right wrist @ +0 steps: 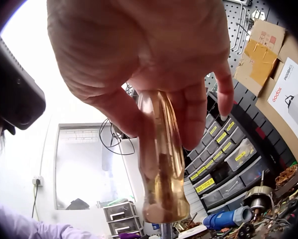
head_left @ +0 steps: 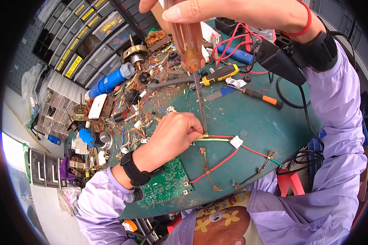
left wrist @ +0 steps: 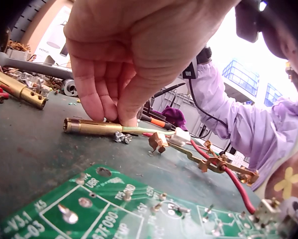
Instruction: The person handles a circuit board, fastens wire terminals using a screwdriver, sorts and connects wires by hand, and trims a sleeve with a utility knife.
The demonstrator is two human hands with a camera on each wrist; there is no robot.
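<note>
My right hand (head_left: 221, 10) grips the clear amber handle (right wrist: 161, 164) of a screwdriver (head_left: 189, 47), held upright over the table. Its long shaft runs down to a small brass terminal tube (left wrist: 91, 126), the tip right at the tube. With thumb and fingertips my left hand (head_left: 173, 130) pinches the tube's wire end, low over the table. From there a yellow-green wire (left wrist: 149, 130) and a red wire lead to a white connector (head_left: 236, 142). Copper contact strips (head_left: 208, 171) lie nearer me. Beneath my left wrist sits a green circuit board (head_left: 165, 185), partly covered by the forearm.
A heap of scrap wires and metal parts covers the table's left side, with a blue plug (head_left: 110, 83) and a wrench (head_left: 171, 82). Behind the work lie a yellow-and-black handled tool (head_left: 221, 75) and an orange-and-black screwdriver (head_left: 265, 99). Labelled drawers (head_left: 79, 36) stand at the back left.
</note>
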